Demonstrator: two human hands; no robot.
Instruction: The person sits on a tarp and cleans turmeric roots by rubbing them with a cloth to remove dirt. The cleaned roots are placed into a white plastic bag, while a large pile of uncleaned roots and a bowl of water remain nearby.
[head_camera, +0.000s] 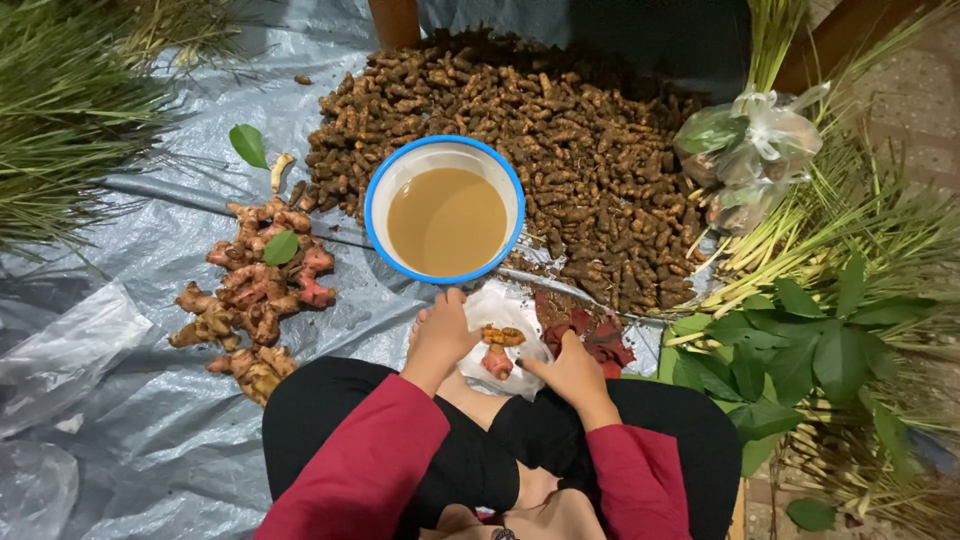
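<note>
I sit cross-legged in red sleeves on a grey plastic sheet (150, 420). My left hand (440, 335) grips the left edge of a clear plastic bag (510, 305). My right hand (570, 368) holds the bag's right side. Inside the bag lie an orange turmeric root (502, 336) and a pinkish root piece (497, 362). Just beyond the bag stands a white bowl with a blue rim (378, 190), filled with murky brown water (446, 220).
A big heap of brown turmeric roots (580, 170) lies behind the bowl. Pink galangal roots (255, 290) sit at left. Red pieces (605, 340), tied plastic bags (750, 150), lemongrass stalks (840, 220) and green leaves (790, 350) fill the right side. Crumpled clear plastic (60, 350) lies far left.
</note>
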